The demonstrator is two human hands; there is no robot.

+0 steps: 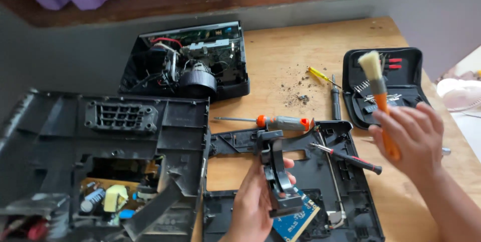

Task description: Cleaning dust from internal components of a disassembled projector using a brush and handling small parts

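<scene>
My left hand (253,202) grips a black curved plastic bracket (276,172), holding it upright over a black frame panel (350,202). Off to the right my right hand (413,139) is closed around the orange handle of a brush (377,79), whose pale bristles point up and away, in front of the tool case. The brush is apart from the bracket. A blue circuit board (295,222) lies under the bracket, partly hidden by my hand.
An opened device with wiring and a round lens (193,64) sits at the back. A large black housing (100,146) with a circuit board fills the left. Screwdrivers (280,121), (345,157), (334,99), a zip tool case (401,96) and debris (298,96) lie on the wooden table (280,56).
</scene>
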